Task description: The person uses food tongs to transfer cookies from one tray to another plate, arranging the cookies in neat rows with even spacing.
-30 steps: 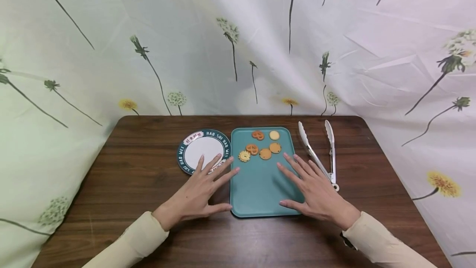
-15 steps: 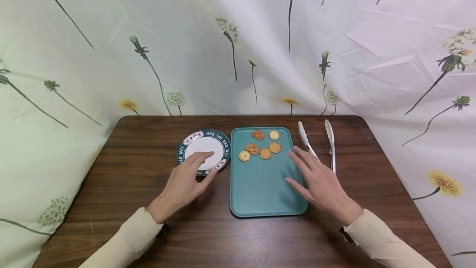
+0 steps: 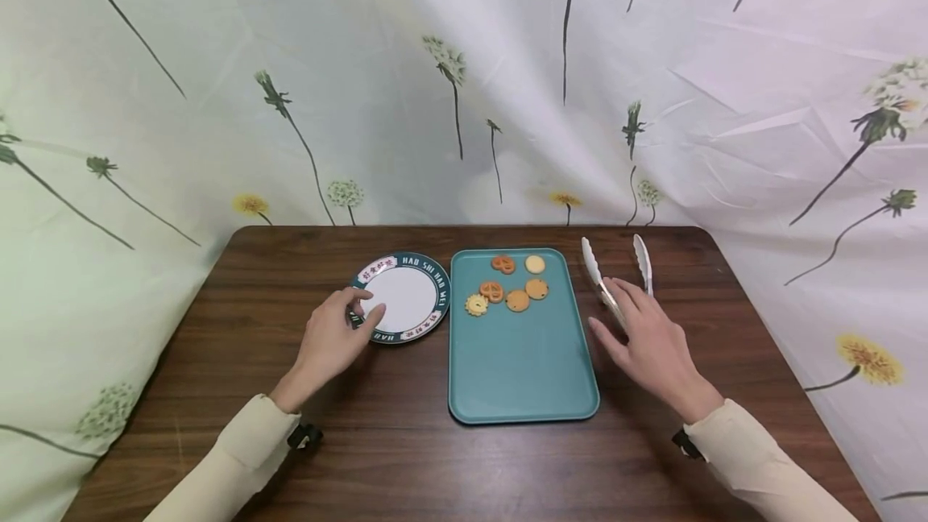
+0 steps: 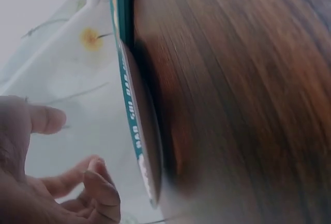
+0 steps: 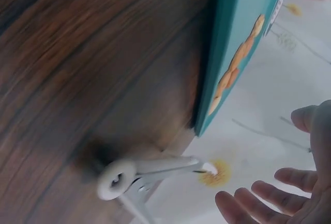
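Note:
In the head view my left hand (image 3: 328,345) hovers by the left rim of a round white plate (image 3: 406,300) with a dark green lettered border. The left wrist view shows its thumb and bent fingers apart from the plate (image 4: 133,115), holding nothing. Over the metal tongs (image 3: 592,260) is my right hand (image 3: 656,351), which covers their handle end in the head view. From the right wrist, the fingers look spread, with a gap to the tongs (image 5: 165,166) below. The tongs lie with their arms apart.
Between the hands lies a teal rectangular tray (image 3: 522,373). Toward its far end sit pretzel-shaped cookies (image 3: 491,291), round cookies (image 3: 517,300) and a scalloped one (image 3: 476,304). Behind the dark wooden table (image 3: 507,474) hangs a floral cloth (image 3: 406,135).
My left hand has moved left from over the plate and tray to the plate's left rim, fingers bending more. My right hand has moved right, off the tray and over the tongs.

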`<act>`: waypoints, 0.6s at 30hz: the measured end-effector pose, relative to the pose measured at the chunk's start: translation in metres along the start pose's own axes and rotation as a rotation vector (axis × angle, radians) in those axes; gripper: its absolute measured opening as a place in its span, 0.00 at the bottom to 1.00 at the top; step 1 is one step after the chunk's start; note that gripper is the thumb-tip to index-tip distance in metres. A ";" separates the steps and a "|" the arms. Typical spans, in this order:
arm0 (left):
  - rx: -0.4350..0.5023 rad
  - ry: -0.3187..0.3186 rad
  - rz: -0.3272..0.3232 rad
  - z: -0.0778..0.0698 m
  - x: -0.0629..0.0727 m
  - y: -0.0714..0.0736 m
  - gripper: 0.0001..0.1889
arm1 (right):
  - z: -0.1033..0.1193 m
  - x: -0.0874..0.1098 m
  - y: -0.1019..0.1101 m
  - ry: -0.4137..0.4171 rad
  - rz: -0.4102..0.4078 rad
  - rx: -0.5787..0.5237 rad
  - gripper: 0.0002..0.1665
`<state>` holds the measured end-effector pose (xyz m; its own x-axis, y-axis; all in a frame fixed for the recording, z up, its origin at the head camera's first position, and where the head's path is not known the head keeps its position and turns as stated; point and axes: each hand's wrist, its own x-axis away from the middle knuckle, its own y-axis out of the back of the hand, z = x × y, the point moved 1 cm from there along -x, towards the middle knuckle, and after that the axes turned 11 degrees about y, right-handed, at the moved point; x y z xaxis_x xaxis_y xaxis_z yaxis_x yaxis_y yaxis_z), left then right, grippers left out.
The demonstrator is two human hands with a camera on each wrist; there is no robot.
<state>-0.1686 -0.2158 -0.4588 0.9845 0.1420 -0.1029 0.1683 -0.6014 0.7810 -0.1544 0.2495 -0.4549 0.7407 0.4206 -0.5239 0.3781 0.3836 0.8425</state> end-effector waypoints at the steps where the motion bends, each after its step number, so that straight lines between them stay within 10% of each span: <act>1: 0.005 0.023 0.008 0.002 -0.001 0.001 0.23 | -0.003 0.000 0.000 -0.021 0.000 -0.004 0.38; 18: -0.008 0.233 0.147 0.022 -0.007 0.008 0.45 | -0.042 0.011 -0.003 -0.281 0.108 0.001 0.45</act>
<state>-0.1730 -0.2391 -0.4656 0.9604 0.2311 0.1554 0.0231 -0.6224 0.7824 -0.1712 0.2875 -0.4682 0.9014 0.2148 -0.3760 0.2891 0.3480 0.8918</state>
